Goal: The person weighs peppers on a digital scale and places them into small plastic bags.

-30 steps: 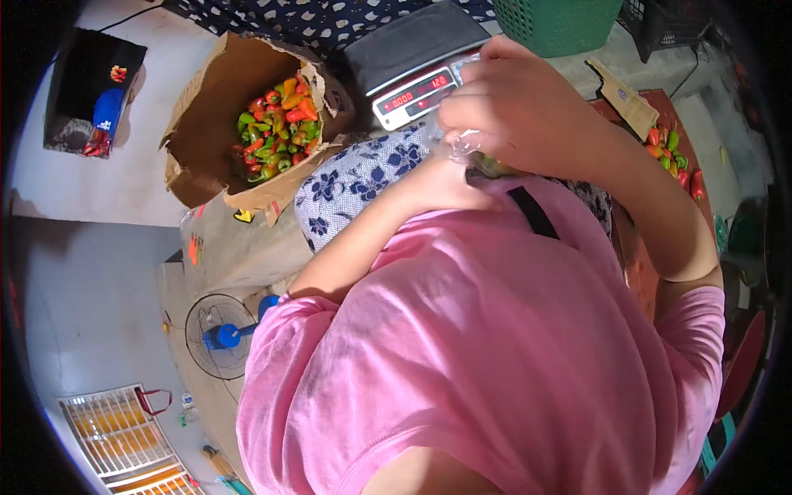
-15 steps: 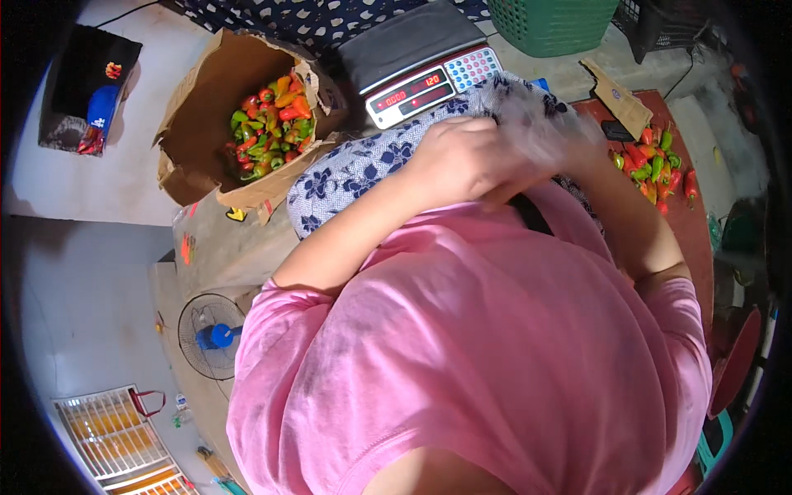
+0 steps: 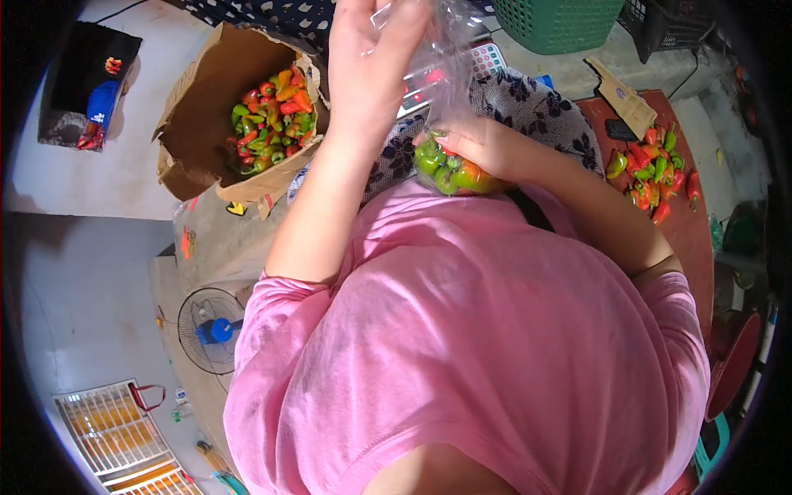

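A clear plastic bag (image 3: 448,87) stretches between my two hands, above my patterned lap cloth (image 3: 528,103). Green, orange and red peppers (image 3: 450,172) fill its bottom end, close to my pink shirt. My right hand (image 3: 487,147) is closed round the bag just above the peppers. Higher up and to the left, my left hand (image 3: 371,70) is raised with the bag's upper end in its fingers. Behind the bag and this hand, the weighing scale (image 3: 487,60) is mostly hidden; part of its keypad shows.
At left stands an open cardboard box (image 3: 194,136) holding many peppers. Loose peppers (image 3: 656,169) lie on the reddish board (image 3: 697,239) at right, near a dark phone-like object (image 3: 619,130) and torn cardboard (image 3: 619,97). A green basket (image 3: 561,25) stands at the back.
My left hand has moved up and left, drawing the bag's upper end out. My right hand has shifted down and left, and the bagged peppers have come into sight.
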`<state>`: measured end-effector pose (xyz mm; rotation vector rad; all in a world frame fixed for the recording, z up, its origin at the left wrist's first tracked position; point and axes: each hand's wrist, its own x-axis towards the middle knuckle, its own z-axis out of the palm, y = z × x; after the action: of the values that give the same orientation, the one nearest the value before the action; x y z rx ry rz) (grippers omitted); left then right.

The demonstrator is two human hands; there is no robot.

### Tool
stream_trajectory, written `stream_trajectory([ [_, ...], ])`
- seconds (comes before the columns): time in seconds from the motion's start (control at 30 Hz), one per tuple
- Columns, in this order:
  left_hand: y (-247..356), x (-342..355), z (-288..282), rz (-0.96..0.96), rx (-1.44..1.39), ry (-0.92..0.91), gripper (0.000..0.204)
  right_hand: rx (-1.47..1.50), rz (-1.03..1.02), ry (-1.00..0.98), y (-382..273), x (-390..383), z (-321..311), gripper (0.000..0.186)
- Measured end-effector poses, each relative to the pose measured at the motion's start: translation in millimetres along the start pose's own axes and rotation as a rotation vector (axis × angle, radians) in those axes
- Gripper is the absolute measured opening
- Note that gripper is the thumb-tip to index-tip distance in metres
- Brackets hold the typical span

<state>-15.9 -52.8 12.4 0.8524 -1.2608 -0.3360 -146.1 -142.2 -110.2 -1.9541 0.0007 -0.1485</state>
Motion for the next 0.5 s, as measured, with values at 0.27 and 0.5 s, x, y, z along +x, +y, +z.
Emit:
stream_trajectory([
  [0.27,-16,-62,-16,-0.436,0.391,-0.463,0.029,0.072,-0.103,0.018,-3,-5,8,0.032],
  [0.5,-14,-47,-1,-0.187,0.741,-0.519,0.019,-0.067,0.077,-0.264,-30,-3,-2,0.046],
])
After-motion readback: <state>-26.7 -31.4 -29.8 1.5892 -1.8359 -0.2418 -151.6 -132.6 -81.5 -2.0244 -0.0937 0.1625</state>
